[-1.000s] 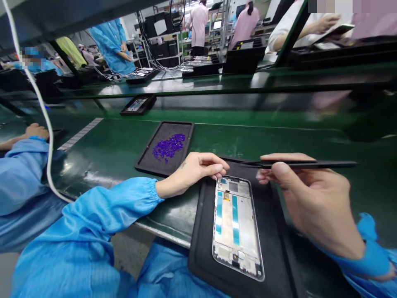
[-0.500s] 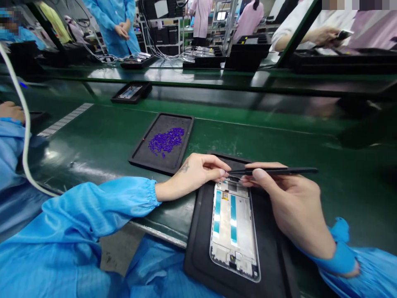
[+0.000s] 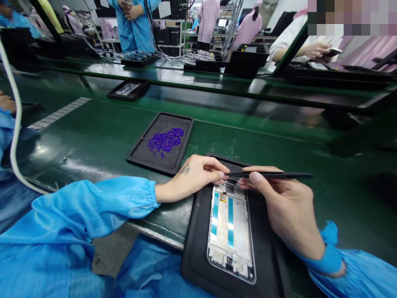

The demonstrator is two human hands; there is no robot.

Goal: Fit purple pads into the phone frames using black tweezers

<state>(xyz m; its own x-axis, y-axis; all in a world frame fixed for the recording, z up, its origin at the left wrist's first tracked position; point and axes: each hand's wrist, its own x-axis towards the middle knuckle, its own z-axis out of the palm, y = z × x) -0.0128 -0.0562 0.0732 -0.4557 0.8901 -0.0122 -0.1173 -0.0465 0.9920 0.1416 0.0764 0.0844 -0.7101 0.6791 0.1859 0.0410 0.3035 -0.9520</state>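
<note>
Green conveyor belt [image 3: 102,136] runs across a busy assembly hall, and at its near edge a black tray [image 3: 198,252] cradles a phone frame [image 3: 231,231], open side up, two blue strips showing down its middle. The tray keeps the frame flat and square to the worker, so both hands can meet at its far end. The left hand [image 3: 195,176] rests its heel on the belt just left of the frame, thumb and forefinger pressed together at the frame's top edge, seemingly steadying it or a tiny part there; whether anything sits between the fingertips cannot be told. The right hand [image 3: 282,203] pinches black tweezers [image 3: 273,175] between thumb and forefinger, the tool lying almost level with its tip aimed at the same top edge, a grip that suits fine placing. Beyond the frame and to its left, a second tray [image 3: 181,120] holds a small heap of purple bits [image 3: 165,140], within easy reach. Farther left of the frame, a third tray [image 3: 128,90] rides the belt. Gowned workers stand at benches behind.
</note>
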